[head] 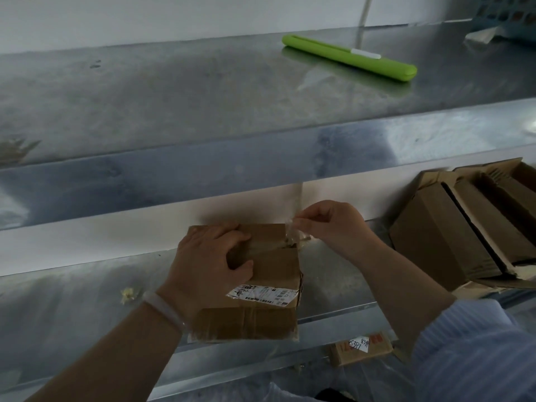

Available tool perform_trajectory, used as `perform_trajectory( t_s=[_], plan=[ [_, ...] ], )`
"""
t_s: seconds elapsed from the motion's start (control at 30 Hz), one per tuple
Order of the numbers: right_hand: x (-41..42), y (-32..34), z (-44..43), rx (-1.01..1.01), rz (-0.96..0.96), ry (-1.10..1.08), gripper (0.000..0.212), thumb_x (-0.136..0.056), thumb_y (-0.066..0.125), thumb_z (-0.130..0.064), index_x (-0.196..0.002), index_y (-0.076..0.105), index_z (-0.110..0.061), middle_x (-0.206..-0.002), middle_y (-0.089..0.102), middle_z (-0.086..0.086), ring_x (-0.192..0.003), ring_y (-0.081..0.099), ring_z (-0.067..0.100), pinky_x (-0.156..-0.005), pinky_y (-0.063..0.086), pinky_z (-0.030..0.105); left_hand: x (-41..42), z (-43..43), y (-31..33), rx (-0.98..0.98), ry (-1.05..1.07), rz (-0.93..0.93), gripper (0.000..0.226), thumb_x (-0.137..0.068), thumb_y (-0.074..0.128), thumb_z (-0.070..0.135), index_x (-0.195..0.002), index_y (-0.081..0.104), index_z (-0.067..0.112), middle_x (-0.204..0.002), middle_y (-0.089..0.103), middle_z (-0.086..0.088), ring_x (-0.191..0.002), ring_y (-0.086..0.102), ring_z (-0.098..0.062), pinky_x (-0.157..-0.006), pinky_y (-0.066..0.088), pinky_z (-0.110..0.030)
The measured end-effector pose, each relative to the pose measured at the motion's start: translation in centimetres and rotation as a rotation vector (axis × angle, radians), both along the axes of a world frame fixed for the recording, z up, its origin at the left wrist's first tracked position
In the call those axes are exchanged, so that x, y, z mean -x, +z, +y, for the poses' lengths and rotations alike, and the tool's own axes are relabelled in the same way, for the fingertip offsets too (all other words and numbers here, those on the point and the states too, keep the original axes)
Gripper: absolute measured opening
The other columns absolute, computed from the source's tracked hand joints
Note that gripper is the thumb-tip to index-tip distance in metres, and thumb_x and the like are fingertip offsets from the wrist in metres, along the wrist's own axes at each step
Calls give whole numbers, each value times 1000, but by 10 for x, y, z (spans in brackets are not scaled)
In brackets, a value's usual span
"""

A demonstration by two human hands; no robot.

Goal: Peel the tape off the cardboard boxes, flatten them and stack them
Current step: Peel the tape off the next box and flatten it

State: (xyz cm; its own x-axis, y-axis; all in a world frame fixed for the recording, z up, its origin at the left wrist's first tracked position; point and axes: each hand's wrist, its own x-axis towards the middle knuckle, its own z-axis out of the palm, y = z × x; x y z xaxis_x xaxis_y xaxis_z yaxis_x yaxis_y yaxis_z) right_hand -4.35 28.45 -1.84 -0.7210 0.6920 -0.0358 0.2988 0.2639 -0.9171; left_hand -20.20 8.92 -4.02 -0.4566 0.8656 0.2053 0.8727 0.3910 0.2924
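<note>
One box in work: a cardboard box [275, 265] stands at the front edge of the lower steel shelf [72, 300], flat on its base.
Axis and facing: its top face looks close to square, so I cannot tell the long axis; the taped seam runs left to right across the far half of the top.
Left hand: the left hand [208, 256] lies on the box's top left part, with its bent fingers and thumb pressing down to hold it; a pale bracelet [165, 309] circles the wrist.
Right hand: the right hand [333, 224] is at the box's far right corner and pinches the lifted end of a clear tape strip [291, 229] between thumb and fingertips.
Tape: the strip rises from the seam at that corner.
Label: a white shipping label [266, 294] with barcodes lies along the near edge of the box's top; its print is too small to read.
Right of the box: cardboard pieces [452, 242] lean together in a pile; whether a carton holds them I cannot tell.
Below the box, to its right: a small carton [374, 348] bears a white sticker with "5391" handwritten.
Above and beyond the box: a green bar-shaped tool [348, 58] lies on the upper shelf [174, 91].
</note>
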Motion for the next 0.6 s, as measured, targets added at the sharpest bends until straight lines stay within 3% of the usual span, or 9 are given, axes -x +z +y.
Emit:
perform_trajectory(
  t_s=[0.07, 0.13, 0.27, 0.37, 0.43, 0.6],
  plan=[
    [2, -2, -2, -48, -36, -44, 18, -76, 80, -38, -76, 71, -22, -69, 70, -6, -62, 62, 5, -61, 52, 21, -7, 16, 10, 35, -3, 67, 60, -69, 45, 76, -111, 62, 37, -111, 58, 14, -104, 53, -12, -92, 43, -34],
    [5, -3, -6, -2, -31, -32, 23, -78, 79, -37, -77, 69, -17, -69, 69, -1, -61, 63, 9, -59, 56, 25, -14, 36, 18, 22, -83, 7, 51, -74, 52, 74, -106, 63, 35, -101, 56, 15, -93, 53, -7, -83, 48, -31],
    [2, -7, -8, 135, 31, -42, 21, -77, 80, -30, -83, 71, -12, -74, 72, 1, -71, 70, 16, -68, 61, 30, -28, 66, 14, -85, -169, -151, 35, -78, 62, 60, -96, 71, 31, -89, 62, 16, -81, 56, -2, -73, 52, -33],
    [-11, -12, -5, 379, 116, -34, 34, -69, 84, -28, -96, 71, -11, -88, 74, 4, -82, 72, 17, -75, 59, 29, -27, 69, 6, -148, -99, -207, 30, -80, 62, 57, -94, 74, 33, -87, 67, 16, -80, 59, -1, -72, 52, -32],
    [-19, -18, -5, 328, 72, -6, 43, -65, 84, -35, -101, 71, -17, -95, 74, -2, -88, 71, 14, -77, 58, 30, -28, 68, 7, -170, -101, -230, 27, -80, 63, 54, -95, 74, 35, -88, 68, 18, -82, 60, 1, -74, 52, -30],
    [-17, -23, -17, 228, 187, -80, 19, -74, 83, -15, -90, 72, -19, -89, 75, 0, -86, 71, 24, -75, 59, 34, -26, 65, 4, -148, -155, -387, 27, -78, 63, 57, -97, 73, 40, -90, 70, 25, -88, 61, 6, -81, 53, -32]
  ],
)
